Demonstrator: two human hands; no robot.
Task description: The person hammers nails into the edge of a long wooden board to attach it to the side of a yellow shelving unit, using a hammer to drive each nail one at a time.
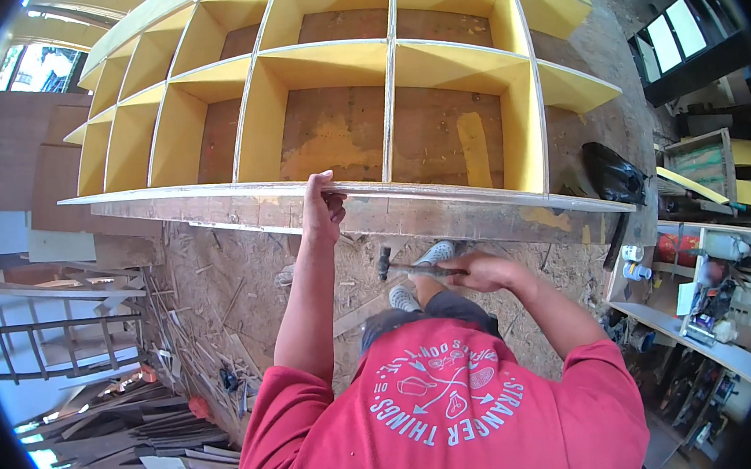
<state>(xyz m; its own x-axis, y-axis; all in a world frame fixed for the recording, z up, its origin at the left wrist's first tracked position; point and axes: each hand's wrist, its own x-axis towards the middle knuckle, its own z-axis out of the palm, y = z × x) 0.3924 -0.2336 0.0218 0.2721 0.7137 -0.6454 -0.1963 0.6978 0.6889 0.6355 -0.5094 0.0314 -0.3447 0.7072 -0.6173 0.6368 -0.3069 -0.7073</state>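
Head view showed the left hand (321, 205) gripping the near front edge of a big yellow shelf unit (335, 61), fingers curled over its pale rim. The unit lay on its back, its long axis running left to right, the open compartments facing up. The right hand (482, 272) was closed around a hammer (405, 268) held below that edge; the handle lay nearly level, its dark head pointing left. Wood scraps (181, 338) littered the floor.

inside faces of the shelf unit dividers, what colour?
Yellow, with bare brown back panels; the shelf unit shows in the head view, its front edge gripped by the left hand.
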